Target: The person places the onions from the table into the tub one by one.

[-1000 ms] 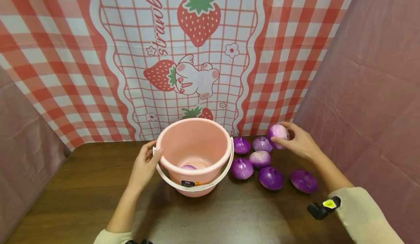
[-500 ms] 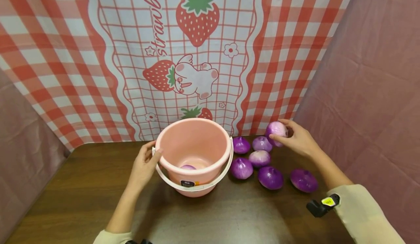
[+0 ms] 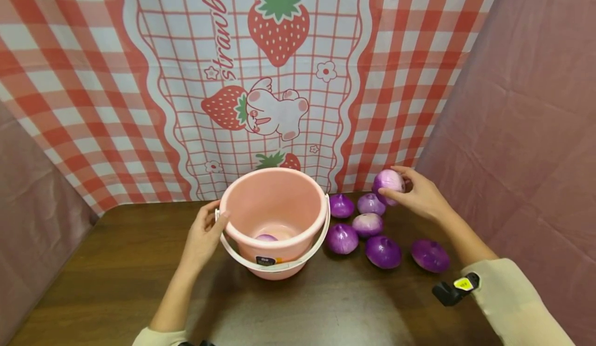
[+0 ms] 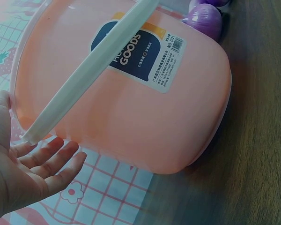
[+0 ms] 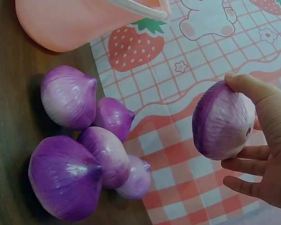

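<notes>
On a dial centred on the pale pink bucket, with twelve o'clock lying away from the person, a red-and-white strawberry cloth is hanging at twelve. A left drape and a right drape, both plain and pinkish, are flanking it at ten and two. The dark wood-grain tabletop is spreading beneath, its sheen showing brightest near five o'clock. The bucket is standing upright, its white handle sagging toward six. The left hand is resting at nine o'clock, fingers loosely spread, thumb touching the rim; how firmly it is pressing, I cannot tell. The right hand is pinching one onion between thumb and fingers, above the table, between two and three. I am judging the step in hand to be a carry, the bucket being steadied meanwhile; any move over the bucket would be calling for height enough to clear the rim and a sure pinch on that glossy skin. Around three o'clock, five clustered onions are lying, with a sixth onion sitting farther out. Inside the bucket, a partly hidden onion is showing at the bottom.
</notes>
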`<state>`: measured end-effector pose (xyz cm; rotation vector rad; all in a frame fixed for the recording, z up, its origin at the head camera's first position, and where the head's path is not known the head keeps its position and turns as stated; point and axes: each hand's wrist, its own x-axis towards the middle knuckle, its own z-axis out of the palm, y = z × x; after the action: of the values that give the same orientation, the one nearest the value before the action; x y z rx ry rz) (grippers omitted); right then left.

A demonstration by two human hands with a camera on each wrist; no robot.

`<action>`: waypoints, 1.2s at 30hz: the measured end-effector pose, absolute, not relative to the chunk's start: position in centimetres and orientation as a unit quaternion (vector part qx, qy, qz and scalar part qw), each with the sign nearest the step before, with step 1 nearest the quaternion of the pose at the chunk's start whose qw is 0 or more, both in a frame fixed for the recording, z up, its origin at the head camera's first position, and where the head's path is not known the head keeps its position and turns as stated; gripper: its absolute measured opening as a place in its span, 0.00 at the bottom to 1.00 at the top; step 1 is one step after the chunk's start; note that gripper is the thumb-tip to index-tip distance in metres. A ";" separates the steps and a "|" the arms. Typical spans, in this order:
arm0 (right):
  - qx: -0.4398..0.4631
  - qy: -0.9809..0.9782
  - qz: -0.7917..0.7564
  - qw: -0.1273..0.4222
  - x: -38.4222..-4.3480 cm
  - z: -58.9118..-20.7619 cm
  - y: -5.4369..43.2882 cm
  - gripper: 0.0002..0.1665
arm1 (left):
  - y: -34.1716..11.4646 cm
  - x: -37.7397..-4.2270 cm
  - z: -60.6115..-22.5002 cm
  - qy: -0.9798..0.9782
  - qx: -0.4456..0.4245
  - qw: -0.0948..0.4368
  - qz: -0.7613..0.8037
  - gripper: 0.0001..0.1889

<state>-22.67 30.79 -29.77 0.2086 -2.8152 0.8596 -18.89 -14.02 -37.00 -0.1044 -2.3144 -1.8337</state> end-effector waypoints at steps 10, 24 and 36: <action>0.075 -0.949 0.290 0.099 -22.8 -29.6 30.5 0.45 | -14.1 -18.8 -37.2 -0.774 -0.033 0.092 -0.625 0.24; 0.082 -0.944 0.303 0.098 -23.0 -29.5 30.0 0.45 | -14.0 -18.6 -37.1 -0.768 -0.034 0.088 -0.634 0.24; 0.087 -0.947 0.292 0.105 -23.1 -29.2 29.4 0.44 | -14.0 -18.8 -37.1 -0.768 -0.040 0.092 -0.632 0.24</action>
<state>-23.11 29.44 -29.16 0.2566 -2.7905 0.8598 -18.76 -14.02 -37.11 -0.1190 -2.2821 -1.8772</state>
